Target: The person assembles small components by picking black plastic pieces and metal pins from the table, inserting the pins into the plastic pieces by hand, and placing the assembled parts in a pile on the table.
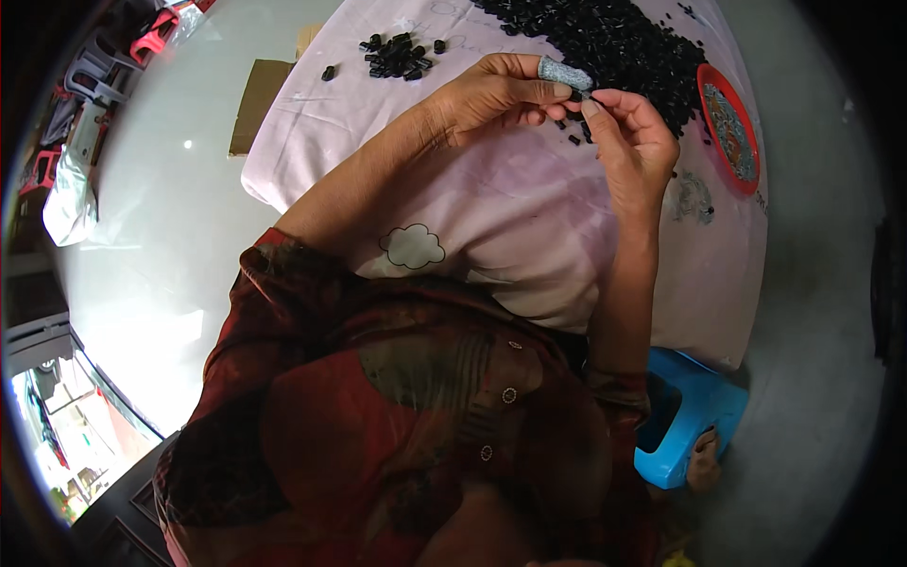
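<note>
My left hand (pixel 496 99) and my right hand (pixel 635 146) meet fingertip to fingertip above the cloth-covered table. A light grey knitted sleeve (pixel 564 74) covers my left index finger. Pinched between that finger and the thumb is what looks like a small black plastic part (pixel 578 95), mostly hidden. My right thumb and fingers close at the same spot; whatever they grip is too small to make out. Just beyond the hands spreads a large heap of short black plastic parts (pixel 605 38). A few loose black parts (pixel 574 140) lie beneath my fingers.
A smaller group of black parts (pixel 397 57) sits at the far left. To the right stands a red bowl (pixel 704 85) of small metal pieces, with more metal bits (pixel 694 198) nearby. The pink cloth (pixel 529 217) drapes toward me. A blue plastic stool (pixel 699 406) stands lower right.
</note>
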Action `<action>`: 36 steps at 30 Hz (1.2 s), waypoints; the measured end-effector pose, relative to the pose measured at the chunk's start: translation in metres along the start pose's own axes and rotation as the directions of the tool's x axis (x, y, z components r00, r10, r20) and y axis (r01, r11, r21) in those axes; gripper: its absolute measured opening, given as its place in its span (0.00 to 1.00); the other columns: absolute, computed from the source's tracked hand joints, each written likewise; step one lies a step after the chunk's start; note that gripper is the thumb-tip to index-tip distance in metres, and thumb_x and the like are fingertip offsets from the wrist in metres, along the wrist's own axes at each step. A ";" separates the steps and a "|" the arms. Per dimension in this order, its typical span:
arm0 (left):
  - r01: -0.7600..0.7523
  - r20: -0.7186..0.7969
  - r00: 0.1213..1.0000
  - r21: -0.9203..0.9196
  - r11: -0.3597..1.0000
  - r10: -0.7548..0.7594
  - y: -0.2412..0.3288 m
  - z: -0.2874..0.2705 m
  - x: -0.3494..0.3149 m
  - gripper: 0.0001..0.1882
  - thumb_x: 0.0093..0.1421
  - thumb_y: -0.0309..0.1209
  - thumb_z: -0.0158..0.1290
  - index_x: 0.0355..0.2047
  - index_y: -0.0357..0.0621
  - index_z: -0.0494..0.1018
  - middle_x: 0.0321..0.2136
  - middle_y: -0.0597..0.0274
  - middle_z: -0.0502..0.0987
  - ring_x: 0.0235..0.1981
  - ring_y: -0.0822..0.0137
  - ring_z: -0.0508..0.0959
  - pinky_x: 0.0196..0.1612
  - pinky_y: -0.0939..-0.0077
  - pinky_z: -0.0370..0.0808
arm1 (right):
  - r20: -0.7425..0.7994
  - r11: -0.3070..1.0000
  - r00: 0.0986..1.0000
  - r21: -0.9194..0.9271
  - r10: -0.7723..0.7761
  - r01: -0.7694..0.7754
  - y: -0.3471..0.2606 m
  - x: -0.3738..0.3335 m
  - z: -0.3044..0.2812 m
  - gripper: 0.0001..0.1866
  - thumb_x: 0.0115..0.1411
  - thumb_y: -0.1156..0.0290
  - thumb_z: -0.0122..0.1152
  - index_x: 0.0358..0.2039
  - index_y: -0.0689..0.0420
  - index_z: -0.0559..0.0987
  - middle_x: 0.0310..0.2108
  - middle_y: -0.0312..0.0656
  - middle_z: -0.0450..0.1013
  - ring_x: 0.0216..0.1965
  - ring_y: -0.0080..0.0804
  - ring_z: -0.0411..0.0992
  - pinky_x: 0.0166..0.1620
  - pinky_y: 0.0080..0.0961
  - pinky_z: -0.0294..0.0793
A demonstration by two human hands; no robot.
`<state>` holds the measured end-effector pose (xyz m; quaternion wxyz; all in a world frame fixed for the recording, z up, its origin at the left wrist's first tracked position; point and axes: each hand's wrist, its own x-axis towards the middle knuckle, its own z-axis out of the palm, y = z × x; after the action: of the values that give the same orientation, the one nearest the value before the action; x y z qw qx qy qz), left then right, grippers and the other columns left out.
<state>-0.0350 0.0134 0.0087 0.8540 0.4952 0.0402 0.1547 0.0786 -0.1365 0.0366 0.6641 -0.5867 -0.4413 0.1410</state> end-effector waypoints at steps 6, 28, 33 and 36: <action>0.055 0.061 0.996 0.098 0.994 -0.061 -0.008 -0.003 -0.002 0.08 0.63 0.27 0.55 0.41 0.40 0.78 0.34 0.63 0.82 0.32 0.78 0.80 0.32 0.90 0.75 | -0.061 1.000 0.998 0.018 0.010 -0.009 0.015 -0.004 0.007 0.06 0.58 0.77 0.64 0.36 0.61 0.80 0.28 0.30 0.75 0.25 0.11 0.66 0.26 0.09 0.62; 0.146 -0.017 0.988 -0.246 0.958 -0.155 -0.009 0.001 -0.002 0.03 0.59 0.23 0.58 0.34 0.39 0.78 0.26 0.63 0.79 0.26 0.76 0.77 0.27 0.88 0.72 | -0.132 0.989 0.983 -0.081 -0.131 0.121 0.029 -0.019 0.006 0.09 0.57 0.76 0.67 0.38 0.63 0.82 0.28 0.32 0.77 0.26 0.14 0.70 0.29 0.10 0.70; 0.127 -0.067 0.990 0.035 0.991 -0.125 -0.008 -0.004 -0.007 0.05 0.59 0.26 0.59 0.36 0.39 0.79 0.28 0.66 0.80 0.28 0.77 0.76 0.33 0.85 0.73 | -0.097 0.995 0.994 -0.090 -0.056 0.047 0.017 -0.023 0.006 0.10 0.56 0.74 0.68 0.38 0.62 0.83 0.26 0.31 0.77 0.24 0.12 0.70 0.26 0.09 0.67; 0.121 -0.041 0.992 0.034 0.992 -0.119 -0.005 0.001 -0.009 0.06 0.60 0.27 0.59 0.36 0.38 0.79 0.28 0.66 0.80 0.29 0.77 0.77 0.33 0.86 0.74 | -0.085 0.996 0.995 -0.075 -0.044 0.037 0.015 -0.024 0.006 0.10 0.56 0.72 0.69 0.38 0.61 0.83 0.26 0.31 0.77 0.23 0.12 0.70 0.24 0.08 0.65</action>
<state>-0.0424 0.0073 0.0045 0.8516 0.5042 0.0895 0.1120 0.0658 -0.1450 0.0123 0.6633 -0.6073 -0.4288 0.0856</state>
